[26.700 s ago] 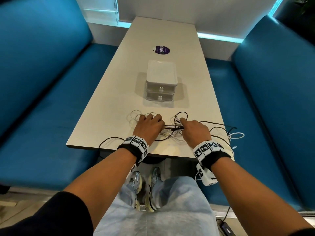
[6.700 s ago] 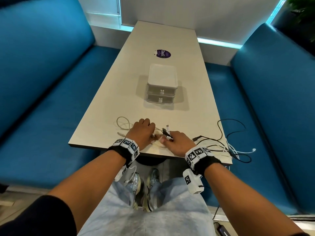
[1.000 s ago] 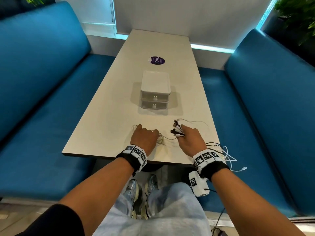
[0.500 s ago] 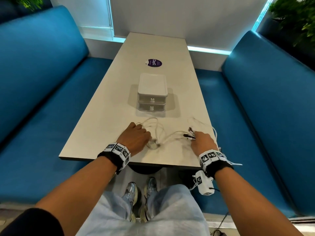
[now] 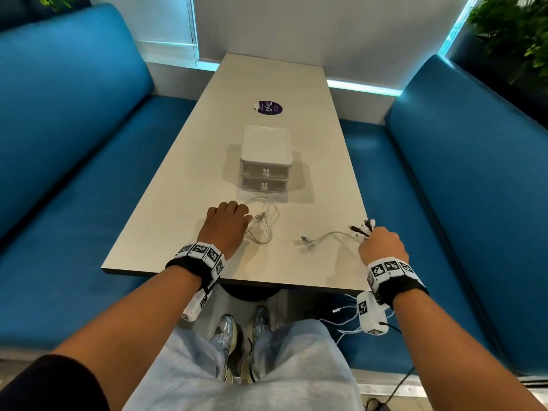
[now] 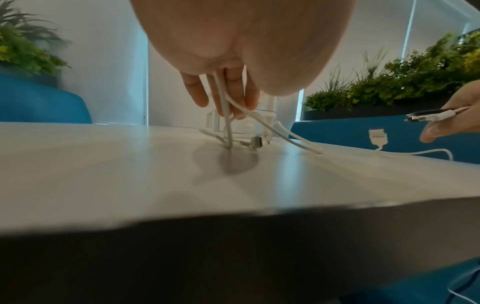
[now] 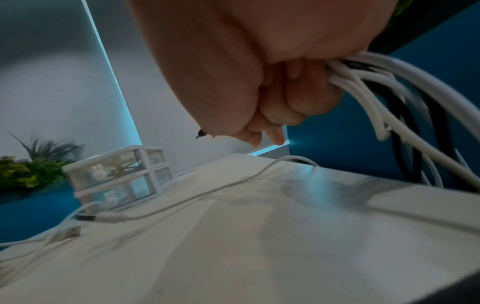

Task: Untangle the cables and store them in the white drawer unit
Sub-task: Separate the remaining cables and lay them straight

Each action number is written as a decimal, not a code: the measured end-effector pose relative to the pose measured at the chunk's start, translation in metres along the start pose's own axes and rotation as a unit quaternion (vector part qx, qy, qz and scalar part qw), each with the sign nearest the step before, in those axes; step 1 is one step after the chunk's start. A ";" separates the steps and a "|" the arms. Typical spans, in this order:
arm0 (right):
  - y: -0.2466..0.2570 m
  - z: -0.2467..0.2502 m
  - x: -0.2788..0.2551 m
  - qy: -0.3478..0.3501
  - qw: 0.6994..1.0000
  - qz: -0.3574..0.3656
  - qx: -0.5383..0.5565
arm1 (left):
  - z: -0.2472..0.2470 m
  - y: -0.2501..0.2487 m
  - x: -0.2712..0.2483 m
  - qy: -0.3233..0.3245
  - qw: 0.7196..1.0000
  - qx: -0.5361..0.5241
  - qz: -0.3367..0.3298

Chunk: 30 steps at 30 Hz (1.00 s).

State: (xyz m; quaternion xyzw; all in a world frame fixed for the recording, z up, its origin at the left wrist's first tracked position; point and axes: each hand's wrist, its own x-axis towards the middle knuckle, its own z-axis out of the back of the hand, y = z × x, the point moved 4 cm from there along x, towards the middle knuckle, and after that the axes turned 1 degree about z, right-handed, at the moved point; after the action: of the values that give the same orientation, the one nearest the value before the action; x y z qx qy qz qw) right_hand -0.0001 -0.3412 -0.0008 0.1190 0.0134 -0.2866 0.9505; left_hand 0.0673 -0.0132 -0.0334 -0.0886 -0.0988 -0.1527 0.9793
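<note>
Changes since the frame half a second before: our hands stood further apart. The white cable that had run between them now lay as two lots.

1. Left hand [image 5: 226, 225], near the table's near edge. Fingers curled down over strands of a loose white cable loop [image 5: 264, 219]; the left wrist view showed strands passing between the fingers [image 6: 198, 93] to the tabletop. The loop lay just in front of the drawer unit.
2. White drawer unit [image 5: 266, 158], mid-table, two drawers, both closed, each with a small rabbit-shaped knob.
3. Stray white cable [image 5: 324, 236], lying on the table between our hands, its plug end free and its other end running to the right hand.
4. Right hand [image 5: 382, 244], at the table's right edge, closed in a fist round a bundle of white and black cables [image 7: 369, 86]; plug ends stuck out past the knuckles, and the rest hung over the edge.

Surface and room: pale rectangular table [image 5: 178, 209] bearing a round purple sticker [image 5: 269, 107] beyond the unit; blue benches [image 5: 74, 129] on both sides; white wall with lit strip behind; green plants [image 5: 516, 31] at far right.
</note>
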 end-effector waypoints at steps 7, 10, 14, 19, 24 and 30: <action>0.052 -0.012 -0.020 0.061 0.983 0.135 0.108 | 0.011 0.019 -0.012 -0.036 0.996 -0.073 0.039; 0.068 -0.024 -0.033 0.107 0.969 0.155 0.158 | 0.016 0.039 -0.017 -0.038 0.990 -0.111 0.083; 0.076 -0.039 -0.047 0.150 0.959 0.151 0.186 | 0.020 0.072 -0.030 -0.011 0.955 -0.229 0.186; 0.079 -0.053 -0.055 0.174 0.956 0.112 0.209 | 0.022 0.060 -0.046 0.012 0.977 -0.189 0.098; 0.083 -0.058 -0.061 0.185 0.961 0.098 0.183 | 0.013 0.034 -0.044 0.008 0.979 -0.198 0.046; 0.082 -0.060 -0.065 0.194 0.954 0.119 0.196 | 0.003 0.004 -0.043 0.097 0.989 -0.111 -0.033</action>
State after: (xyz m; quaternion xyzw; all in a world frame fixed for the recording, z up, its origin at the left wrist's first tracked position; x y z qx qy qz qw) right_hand -0.0067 -0.2258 -0.0349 0.3567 0.1266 -0.1401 0.9149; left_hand 0.0277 0.0038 -0.0405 -0.1777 0.0114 -0.2031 0.9628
